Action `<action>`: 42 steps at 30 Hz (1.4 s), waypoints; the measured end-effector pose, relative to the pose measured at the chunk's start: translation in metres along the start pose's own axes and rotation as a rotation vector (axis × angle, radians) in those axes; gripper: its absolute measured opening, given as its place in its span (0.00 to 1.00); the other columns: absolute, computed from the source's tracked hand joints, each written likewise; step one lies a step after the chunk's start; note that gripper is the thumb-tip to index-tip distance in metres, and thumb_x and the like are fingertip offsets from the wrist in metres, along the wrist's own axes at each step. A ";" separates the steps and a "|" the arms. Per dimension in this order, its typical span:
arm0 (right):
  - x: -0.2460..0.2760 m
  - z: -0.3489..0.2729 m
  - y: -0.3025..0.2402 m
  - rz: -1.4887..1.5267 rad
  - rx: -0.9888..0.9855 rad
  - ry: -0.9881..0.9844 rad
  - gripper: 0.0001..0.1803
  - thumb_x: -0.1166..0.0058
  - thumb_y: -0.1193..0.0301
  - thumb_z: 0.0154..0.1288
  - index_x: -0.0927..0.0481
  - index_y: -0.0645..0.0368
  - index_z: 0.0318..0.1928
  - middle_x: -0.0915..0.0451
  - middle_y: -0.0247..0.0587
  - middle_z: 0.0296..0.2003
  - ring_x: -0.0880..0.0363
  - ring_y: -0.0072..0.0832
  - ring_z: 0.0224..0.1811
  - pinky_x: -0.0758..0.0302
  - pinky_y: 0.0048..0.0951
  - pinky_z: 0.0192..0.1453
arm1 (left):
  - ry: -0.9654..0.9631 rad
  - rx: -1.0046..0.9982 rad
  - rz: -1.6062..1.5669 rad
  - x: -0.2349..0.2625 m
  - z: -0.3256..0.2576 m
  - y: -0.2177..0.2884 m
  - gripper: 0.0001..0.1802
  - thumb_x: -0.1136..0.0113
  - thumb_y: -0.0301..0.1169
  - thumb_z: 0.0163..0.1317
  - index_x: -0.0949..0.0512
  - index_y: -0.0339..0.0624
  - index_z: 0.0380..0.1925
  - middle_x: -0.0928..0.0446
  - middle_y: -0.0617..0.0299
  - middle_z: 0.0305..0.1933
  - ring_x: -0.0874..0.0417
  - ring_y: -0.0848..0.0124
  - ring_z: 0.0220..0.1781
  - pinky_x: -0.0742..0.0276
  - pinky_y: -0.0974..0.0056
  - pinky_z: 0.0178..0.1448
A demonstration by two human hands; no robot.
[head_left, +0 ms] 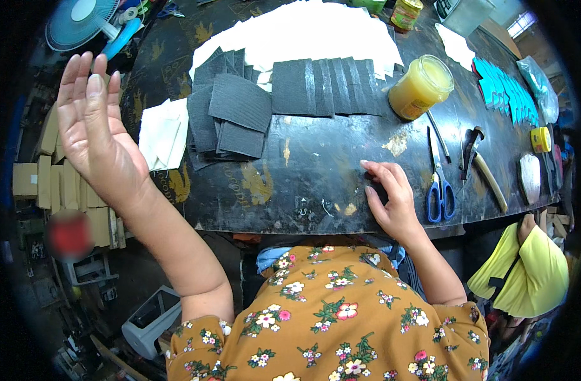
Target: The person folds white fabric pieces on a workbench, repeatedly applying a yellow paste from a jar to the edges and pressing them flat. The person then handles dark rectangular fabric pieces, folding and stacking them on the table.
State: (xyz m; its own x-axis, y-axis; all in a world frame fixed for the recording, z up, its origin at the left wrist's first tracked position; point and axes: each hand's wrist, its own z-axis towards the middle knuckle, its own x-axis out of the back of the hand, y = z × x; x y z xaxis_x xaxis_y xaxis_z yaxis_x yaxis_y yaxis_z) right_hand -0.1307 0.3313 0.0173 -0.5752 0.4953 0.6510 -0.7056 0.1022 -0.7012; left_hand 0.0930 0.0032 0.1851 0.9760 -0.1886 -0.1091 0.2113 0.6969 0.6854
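Note:
My left hand [99, 124] is raised off the table's left side, palm showing and fingers stretched up, with nothing in it. Beside it lie folded white cloth pieces [164, 134] and a loose pile of dark grey fabric pieces [241, 105]. More grey pieces [293, 87] are fanned in an overlapping row to the right. My right hand [392, 197] rests at the table's near edge, fingers lightly bent, thumb apart, holding nothing. Blue-handled scissors [439, 190] lie just right of it. Beyond it stands an open glass jar of yellowish paste [421, 87].
A wide spread of white sheets [297, 32] covers the back of the black table [290, 184]. At right lie a hammer [487, 171], a thin rod [439, 135] and turquoise cut pieces [503, 92]. A blue fan [81, 22] stands at far left. A person in yellow [525, 267] is at right.

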 end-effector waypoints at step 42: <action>0.148 0.136 0.013 -0.621 0.310 0.500 0.19 0.16 0.55 0.55 0.09 0.55 0.37 0.13 0.41 0.60 0.18 0.43 0.63 0.23 0.46 0.69 | -0.668 0.375 0.299 -0.002 -0.036 -0.040 0.10 0.31 0.19 0.69 0.15 0.38 0.48 0.14 0.63 0.50 0.14 0.72 0.54 0.19 0.64 0.63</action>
State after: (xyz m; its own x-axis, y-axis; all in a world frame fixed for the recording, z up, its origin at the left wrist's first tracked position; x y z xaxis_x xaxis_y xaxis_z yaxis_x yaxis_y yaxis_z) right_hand -0.2810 0.2880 0.1443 0.1520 0.7575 0.6349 -0.9557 0.2765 -0.1012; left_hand 0.0843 0.0004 0.1321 0.7259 -0.4859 0.4868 -0.2002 0.5279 0.8254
